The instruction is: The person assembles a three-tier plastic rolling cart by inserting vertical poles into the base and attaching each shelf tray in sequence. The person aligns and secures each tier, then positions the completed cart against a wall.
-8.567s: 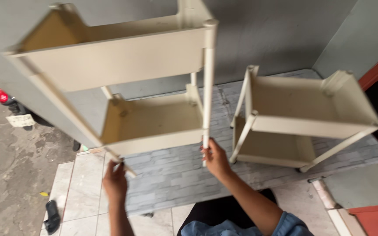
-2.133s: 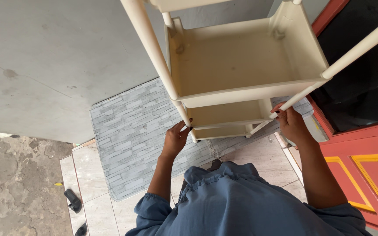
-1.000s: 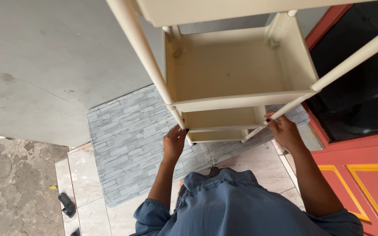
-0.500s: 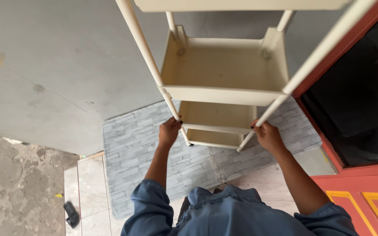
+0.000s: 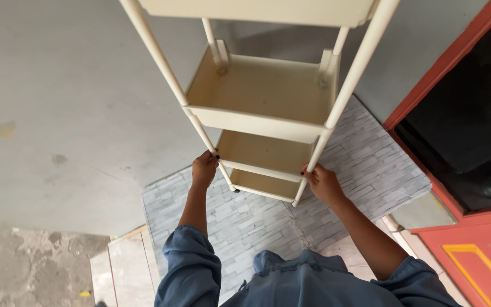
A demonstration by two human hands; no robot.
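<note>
A tall cream plastic shelf rack (image 5: 259, 108) with several stacked trays stands upright in front of me on a grey brick-pattern mat (image 5: 234, 219). My left hand (image 5: 204, 169) grips its front left pole just above the lower trays. My right hand (image 5: 320, 182) grips the front right pole at about the same height. Both my arms wear blue denim sleeves. The rack's feet rest near the mat's middle, close to the grey wall.
A grey plastered wall (image 5: 58, 113) stands behind and to the left of the rack. A red door frame (image 5: 427, 85) and a red door with yellow trim (image 5: 473, 256) are at the right. Pale floor tiles (image 5: 123, 267) lie at lower left.
The rack has swung more upright and shifted left toward the wall. Both hands have stayed on the front poles, and my view has tilted up.
</note>
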